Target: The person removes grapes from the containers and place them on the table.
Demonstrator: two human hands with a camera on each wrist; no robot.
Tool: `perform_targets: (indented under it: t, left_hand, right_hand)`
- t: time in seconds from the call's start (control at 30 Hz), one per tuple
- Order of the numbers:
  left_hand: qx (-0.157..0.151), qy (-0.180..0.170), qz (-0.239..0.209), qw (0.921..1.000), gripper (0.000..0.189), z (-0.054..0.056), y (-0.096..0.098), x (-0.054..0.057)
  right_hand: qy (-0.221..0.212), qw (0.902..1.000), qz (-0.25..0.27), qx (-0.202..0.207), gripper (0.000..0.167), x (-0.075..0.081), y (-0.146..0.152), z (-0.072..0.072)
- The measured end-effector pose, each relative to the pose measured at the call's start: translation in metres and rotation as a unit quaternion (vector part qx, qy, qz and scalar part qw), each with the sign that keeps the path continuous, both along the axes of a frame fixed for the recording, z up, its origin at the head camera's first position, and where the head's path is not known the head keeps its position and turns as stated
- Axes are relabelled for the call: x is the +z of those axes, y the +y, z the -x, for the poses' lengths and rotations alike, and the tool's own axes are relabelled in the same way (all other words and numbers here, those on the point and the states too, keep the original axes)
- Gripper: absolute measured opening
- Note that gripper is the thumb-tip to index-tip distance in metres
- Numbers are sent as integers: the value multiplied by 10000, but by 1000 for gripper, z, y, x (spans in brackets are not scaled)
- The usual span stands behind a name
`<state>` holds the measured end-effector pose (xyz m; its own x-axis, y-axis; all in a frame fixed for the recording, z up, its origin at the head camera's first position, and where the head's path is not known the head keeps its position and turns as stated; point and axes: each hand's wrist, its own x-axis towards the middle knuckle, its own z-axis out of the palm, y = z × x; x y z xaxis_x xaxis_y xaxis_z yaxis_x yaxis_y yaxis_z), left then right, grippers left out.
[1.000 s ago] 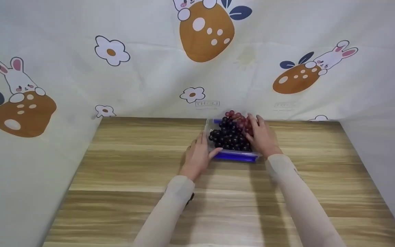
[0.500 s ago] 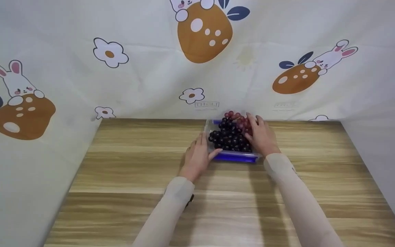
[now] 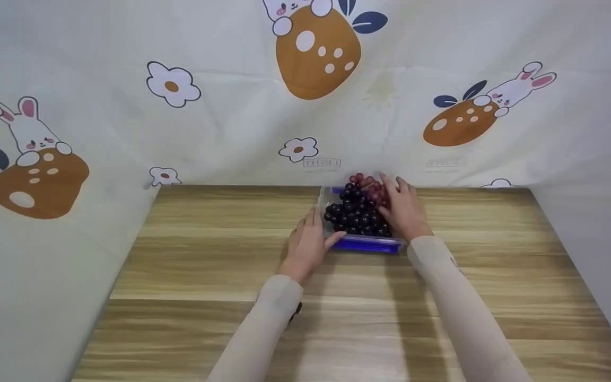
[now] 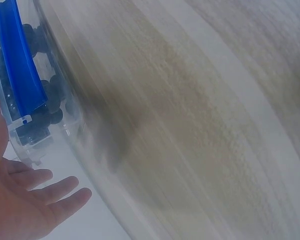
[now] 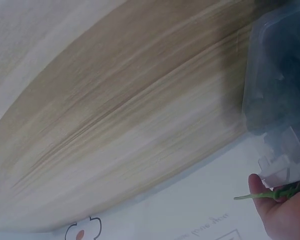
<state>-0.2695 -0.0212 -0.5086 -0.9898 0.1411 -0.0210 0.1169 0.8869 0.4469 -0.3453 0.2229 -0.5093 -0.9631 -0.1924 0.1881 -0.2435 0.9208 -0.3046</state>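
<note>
A clear plastic food container with blue latches (image 3: 366,244) stands at the back of the table, its lid not in view. Dark grapes (image 3: 358,215) fill most of it. Behind them a bunch of red grapes (image 3: 377,191) rises above the rim at the back right. My right hand (image 3: 407,209) holds the red grapes from the right; a green stem (image 5: 285,193) shows beside its fingers in the right wrist view. At the container's front left corner, my left hand (image 3: 308,241) rests with fairly straight fingers along the side wall and the thumb by the front rim.
The wood-grain table (image 3: 204,254) extends in front and to both sides. Directly behind the container hangs a pale cloth (image 3: 231,122) printed with rabbits and flowers, and it also encloses the left and right sides.
Both hands stay at the container in nearly the same places. The right fingers shift very slightly left over the red grapes. The head view drifts a little.
</note>
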Motion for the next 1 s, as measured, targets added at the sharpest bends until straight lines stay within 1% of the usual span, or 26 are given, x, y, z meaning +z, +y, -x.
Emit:
perform_targets:
  t: [0.13, 0.3, 0.43, 0.57, 0.73, 0.9, 1.0]
  left_hand:
    - [7, 24, -19, 10000, 95, -1, 0, 0]
    - [-26, 44, -25, 10000, 95, 0, 0, 0]
    - [-31, 76, 45, 10000, 94, 1, 0, 0]
    - [-1, 38, 120, 9999, 94, 1, 1, 0]
    - [9, 13, 150, 9999, 94, 0, 2, 2]
    - [13, -33, 265, 9996, 96, 0, 2, 4]
    - [11, -42, 299, 9995, 96, 0, 2, 4]
  right_hand:
    - [205, 9997, -76, 74, 69, -1, 0, -1]
    - [315, 9994, -67, 128, 64, -1, 0, -2]
    - [320, 9994, 11, 141, 62, 0, 1, -3]
    - [400, 9991, -79, 139, 63, 2, 1, -5]
    - [708, 9969, -303, 182, 62, 5, 2, -7]
    - [1258, 9906, -346, 400, 59, 5, 4, -10]
    - [1410, 9881, -395, 470, 59, 7, 4, -12]
